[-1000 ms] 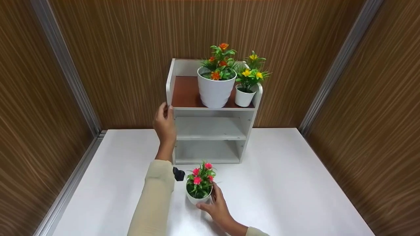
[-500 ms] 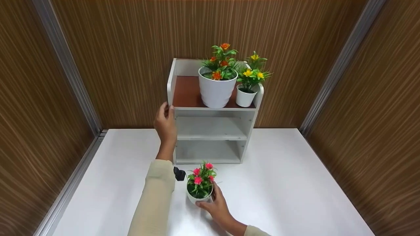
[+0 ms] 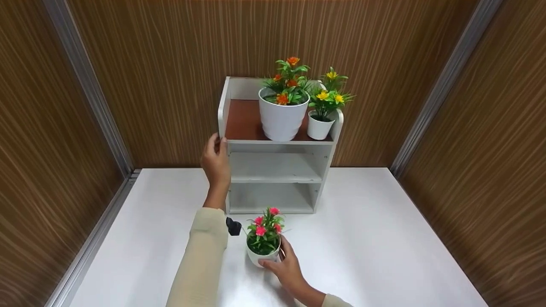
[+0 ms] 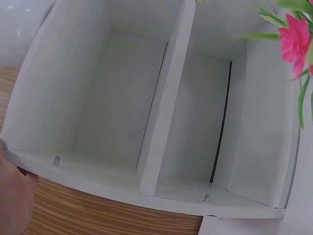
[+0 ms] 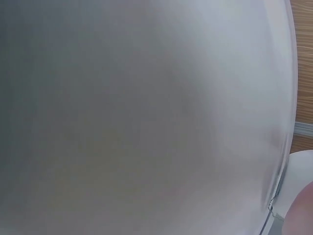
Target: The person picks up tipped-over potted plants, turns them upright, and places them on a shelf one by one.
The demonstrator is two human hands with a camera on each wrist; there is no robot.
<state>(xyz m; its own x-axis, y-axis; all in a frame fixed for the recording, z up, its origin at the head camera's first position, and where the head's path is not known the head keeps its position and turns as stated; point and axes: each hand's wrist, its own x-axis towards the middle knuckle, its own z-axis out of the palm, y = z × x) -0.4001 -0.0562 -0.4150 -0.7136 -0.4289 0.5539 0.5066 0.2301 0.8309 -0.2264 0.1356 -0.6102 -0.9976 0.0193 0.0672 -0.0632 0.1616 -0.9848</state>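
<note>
My left hand (image 3: 216,164) grips the left side panel of a white shelf unit (image 3: 273,142), thumb at the front edge. In the left wrist view, part of that hand (image 4: 14,196) shows at the panel's edge. My right hand (image 3: 289,268) holds a small white flowerpot (image 3: 259,258) with pink flowers (image 3: 260,230) by its right side, thumb in front. It is low before the shelf; whether it touches the table cannot be told. A pale blurred surface fills most of the right wrist view, with a fingertip (image 5: 301,215) at the lower right.
On the brown top board stand a large white pot (image 3: 283,121) with orange flowers and a smaller white pot (image 3: 320,129) with yellow flowers. Two bare compartments lie below. The white table (image 3: 375,238) is enclosed by wood-patterned walls (image 3: 170,85).
My right hand has shifted the pink-flowered pot slightly right, and the pot now leans back less, showing more of its front. The left hand stays on the shelf panel.
</note>
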